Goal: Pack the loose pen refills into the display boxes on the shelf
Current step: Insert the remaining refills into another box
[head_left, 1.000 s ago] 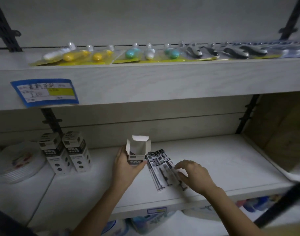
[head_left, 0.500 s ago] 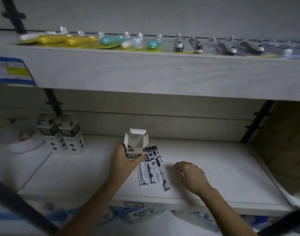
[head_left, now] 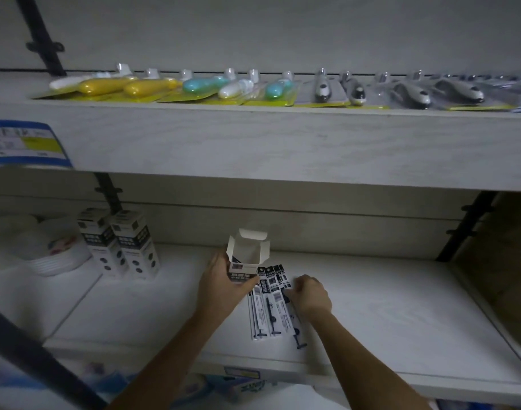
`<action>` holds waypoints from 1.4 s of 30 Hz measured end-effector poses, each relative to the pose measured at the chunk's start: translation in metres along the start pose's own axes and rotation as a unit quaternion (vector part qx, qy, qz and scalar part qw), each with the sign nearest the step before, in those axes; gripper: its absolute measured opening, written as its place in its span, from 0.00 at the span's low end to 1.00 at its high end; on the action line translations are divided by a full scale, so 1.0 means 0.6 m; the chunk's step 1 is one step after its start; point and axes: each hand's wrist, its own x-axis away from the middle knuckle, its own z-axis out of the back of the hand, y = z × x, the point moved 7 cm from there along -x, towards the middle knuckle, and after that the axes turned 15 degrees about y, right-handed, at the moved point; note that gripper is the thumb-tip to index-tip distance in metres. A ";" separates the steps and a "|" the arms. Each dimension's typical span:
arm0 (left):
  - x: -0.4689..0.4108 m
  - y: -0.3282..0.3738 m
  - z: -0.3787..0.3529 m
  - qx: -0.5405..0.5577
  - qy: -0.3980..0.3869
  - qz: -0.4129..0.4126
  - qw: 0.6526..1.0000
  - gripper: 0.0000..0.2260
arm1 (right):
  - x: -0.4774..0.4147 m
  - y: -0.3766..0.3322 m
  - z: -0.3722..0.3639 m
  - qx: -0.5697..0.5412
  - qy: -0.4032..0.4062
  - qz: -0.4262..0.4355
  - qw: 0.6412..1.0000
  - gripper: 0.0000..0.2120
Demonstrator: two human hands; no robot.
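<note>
On the lower shelf [head_left: 401, 306], at 5 o'clock of the display box [head_left: 247, 255] gripped by the left hand [head_left: 223, 287], the pen refills [head_left: 271, 303] lie fanned — probably light, slick, bendy, best pinched mid-length as a bundle — the right hand [head_left: 309, 295] pinching their 3 o'clock edge.

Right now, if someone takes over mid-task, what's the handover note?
Left hand grips the open display box, upright on the lower shelf, flaps up.
Right hand: fingers curled over the right edge of the loose pen refills lying beside it; pinch unconfirmed.
Done: two closed boxes stand at left, apparently packed.
To do: the open box looks empty; load the refills, close it.
</note>
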 end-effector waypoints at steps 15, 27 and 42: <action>-0.018 -0.004 -0.028 0.039 -0.005 -0.016 0.999 0.23 | -0.022 0.016 -0.019 -0.157 -0.076 -0.153 0.973 0.04; -0.019 0.019 -0.035 0.038 0.028 -0.067 0.997 0.27 | 0.044 -0.052 0.172 -0.318 0.044 0.077 0.944 0.04; -0.008 0.061 -0.057 0.047 0.058 -0.113 0.991 0.28 | 0.143 -0.184 0.317 -0.393 0.231 0.298 0.839 0.04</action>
